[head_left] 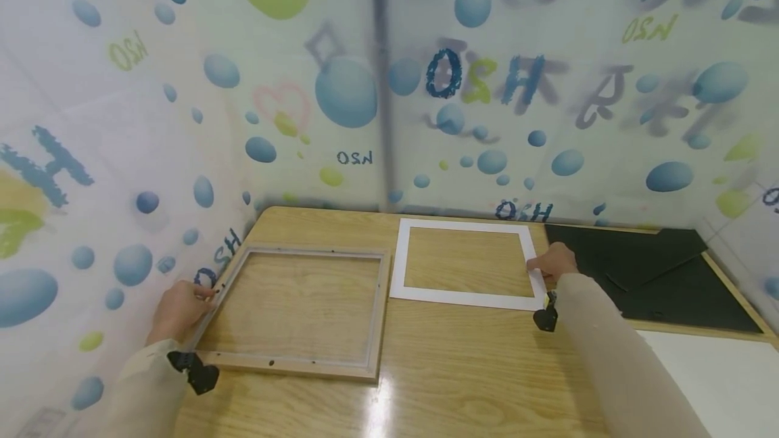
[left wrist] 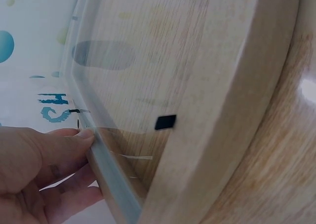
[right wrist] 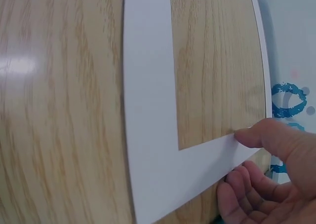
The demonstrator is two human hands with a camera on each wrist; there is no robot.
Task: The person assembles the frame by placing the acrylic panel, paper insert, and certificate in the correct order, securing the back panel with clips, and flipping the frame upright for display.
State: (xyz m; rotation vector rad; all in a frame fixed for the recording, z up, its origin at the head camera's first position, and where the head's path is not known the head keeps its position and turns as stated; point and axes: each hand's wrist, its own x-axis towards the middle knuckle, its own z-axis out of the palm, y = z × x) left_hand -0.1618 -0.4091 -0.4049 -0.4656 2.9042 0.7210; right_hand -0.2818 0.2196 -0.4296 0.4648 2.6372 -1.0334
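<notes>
A wooden picture frame (head_left: pixel 381 316) lies on the left of the table, small dark tabs along its inner edges. Reflections across its opening in the left wrist view show a clear pane (left wrist: pixel 128 86). My left hand (head_left: pixel 182 309) holds the frame's left side, thumb (left wrist: pixel 86 133) on the edge and the other fingers along the outside. To the right of the frame is a white picture mat (head_left: pixel 468 297) with a rectangular opening. My right hand (head_left: pixel 555 262) pinches the mat's right strip, thumb (right wrist: pixel 249 136) on top and fingers curled below its outer edge.
A black backing board (head_left: pixel 645 289) with a folded stand flap lies at the far right. In front of it is a white sheet (head_left: pixel 718 377). Patterned curtains (head_left: pixel 426 154) hang right behind and left of the wooden table (head_left: pixel 456 370).
</notes>
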